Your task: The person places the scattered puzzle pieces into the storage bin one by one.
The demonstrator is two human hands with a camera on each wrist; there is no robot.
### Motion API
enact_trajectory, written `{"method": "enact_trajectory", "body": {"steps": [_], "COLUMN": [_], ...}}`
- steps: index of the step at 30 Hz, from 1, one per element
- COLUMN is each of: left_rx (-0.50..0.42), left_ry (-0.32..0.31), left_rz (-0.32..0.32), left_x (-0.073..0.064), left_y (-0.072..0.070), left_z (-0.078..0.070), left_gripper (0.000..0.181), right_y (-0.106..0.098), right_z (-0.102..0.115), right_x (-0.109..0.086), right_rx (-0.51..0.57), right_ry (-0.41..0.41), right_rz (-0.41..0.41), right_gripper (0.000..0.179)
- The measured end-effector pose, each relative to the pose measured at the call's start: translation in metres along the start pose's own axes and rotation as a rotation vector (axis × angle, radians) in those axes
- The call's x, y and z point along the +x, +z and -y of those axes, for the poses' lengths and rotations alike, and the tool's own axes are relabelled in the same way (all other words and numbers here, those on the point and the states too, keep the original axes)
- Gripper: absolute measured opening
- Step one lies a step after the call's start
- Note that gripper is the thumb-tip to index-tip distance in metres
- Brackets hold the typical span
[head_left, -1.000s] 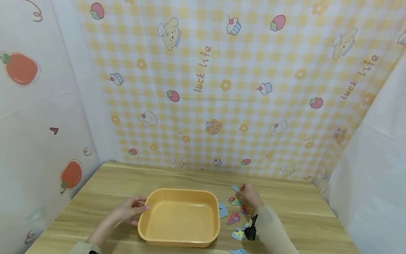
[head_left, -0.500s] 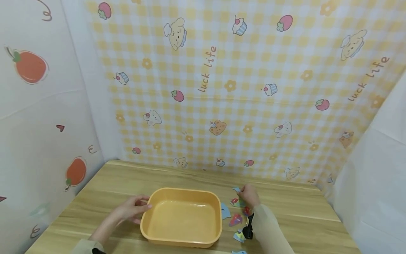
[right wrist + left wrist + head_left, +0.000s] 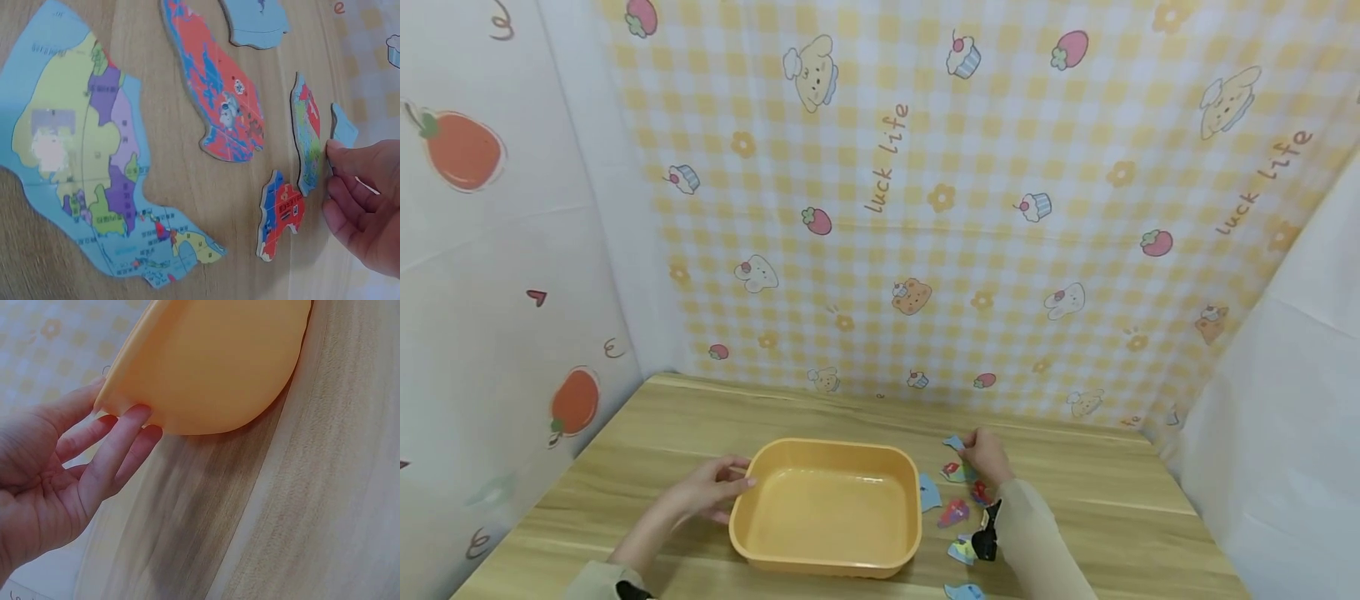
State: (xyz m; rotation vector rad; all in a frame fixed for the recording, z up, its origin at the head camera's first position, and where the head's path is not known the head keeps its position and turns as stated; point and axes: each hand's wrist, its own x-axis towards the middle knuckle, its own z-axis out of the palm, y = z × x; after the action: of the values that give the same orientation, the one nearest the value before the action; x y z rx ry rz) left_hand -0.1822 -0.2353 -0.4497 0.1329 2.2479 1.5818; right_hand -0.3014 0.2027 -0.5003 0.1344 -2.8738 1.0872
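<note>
My left hand (image 3: 706,490) holds the left end of a yellow-orange plastic basin (image 3: 827,517). In the left wrist view, the thumb is at the rim and the fingers (image 3: 134,415) lie against the outer wall. To the right of the basin, my right hand (image 3: 988,457) pinches a small light blue puzzle piece (image 3: 344,128) between thumb and fingers at the far end of a group of map puzzle pieces. Just beside that hand lie a narrow green-and-red piece (image 3: 307,137) and a small red-and-blue piece (image 3: 281,215).
Further map pieces lie on the wooden table (image 3: 1112,508): a large yellow-and-purple one (image 3: 62,137), a long red-and-blue one (image 3: 215,94) and a light blue one (image 3: 929,493) against the basin's right side. Another blue piece (image 3: 964,592) is at the near edge. A checked cloth (image 3: 850,183) hangs behind.
The head view shifts slightly. Both hands, the basin and the pieces stay in about the same places.
</note>
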Motion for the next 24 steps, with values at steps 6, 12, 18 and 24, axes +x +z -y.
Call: {"method": "enact_trajectory", "body": {"steps": [6, 12, 18, 24], "left_rx": [0.001, 0.008, 0.004, -0.005], "left_ry": [-0.016, -0.012, -0.01, -0.002], "left_rz": [-0.006, -0.021, -0.022, -0.026], "left_x": [0.0, -0.002, -0.002, 0.002], "left_y": [0.001, -0.002, -0.001, 0.001], "left_z": [0.003, 0.005, 0.005, 0.003], "left_gripper": [0.064, 0.066, 0.066, 0.064], "right_y": [0.018, 0.0, -0.012, -0.018], "right_z": [-0.033, 0.019, 0.039, 0.045], "right_x": [0.02, -0.004, -0.006, 0.004], "right_rx": [0.093, 0.165, 0.144, 0.11], "right_ry": [-0.08, 0.015, 0.049, -0.027], "right_rz": [0.032, 0.105, 0.117, 0.116], "right_gripper": [0.013, 0.008, 0.005, 0.009]}}
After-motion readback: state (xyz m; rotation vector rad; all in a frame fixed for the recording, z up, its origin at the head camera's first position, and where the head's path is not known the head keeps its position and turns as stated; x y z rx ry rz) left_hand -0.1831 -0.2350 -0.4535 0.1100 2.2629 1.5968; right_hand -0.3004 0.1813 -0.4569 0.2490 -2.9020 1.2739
